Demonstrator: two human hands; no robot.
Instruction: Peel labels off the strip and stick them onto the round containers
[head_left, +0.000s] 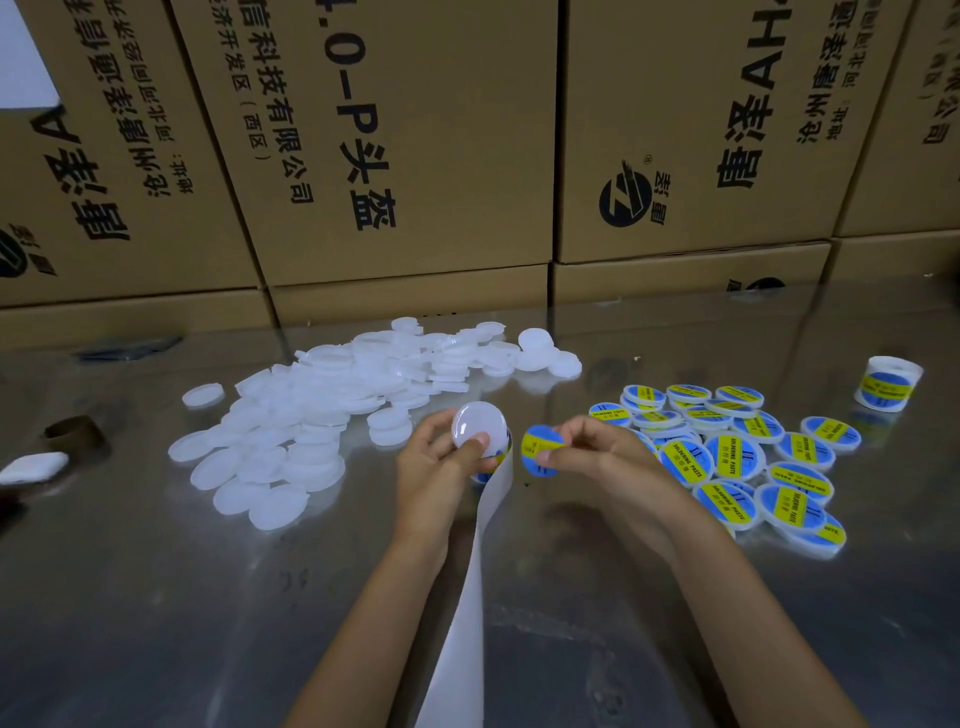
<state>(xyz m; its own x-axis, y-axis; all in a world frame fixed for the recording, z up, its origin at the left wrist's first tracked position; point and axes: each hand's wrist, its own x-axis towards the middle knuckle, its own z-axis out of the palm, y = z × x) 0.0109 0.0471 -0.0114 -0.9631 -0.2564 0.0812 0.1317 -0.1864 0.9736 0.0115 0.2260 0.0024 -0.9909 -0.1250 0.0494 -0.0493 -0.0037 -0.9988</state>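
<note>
- Labelling in mid-cycle on a reflective worktop (156, 597), cardboard cartons (405, 156) stacked behind.
- Left hand (434, 467) grasping a blank round container (479, 425), thumb across its lower edge, flat face tilted up and toward the right; same grip apparently pinning the white backing strip (467, 597), which trails down toward the body.
- Right hand (587, 449) pinching a peeled blue-and-yellow label (540, 449) by its right edge, fingers curled round it, label clear of the strip and held upright.
- Key relation: label just beside the container, on its right and slightly lower, a narrow gap between them; yellow band on the label running near vertical; right hand the nearer to the label, left hand the carrier of the target.
- Likely next move: a short leftward carry of the label onto the container's face, centring being the thing to watch, since the sticker looks nearly as wide as the lid.
- Unlabelled containers (322, 410) heaped to the left; finished labelled containers (737, 457) spread to the right; a label roll (889, 384) standing well apart at far right.
- Progress judged as well short of done, the blank heap being the larger.
</note>
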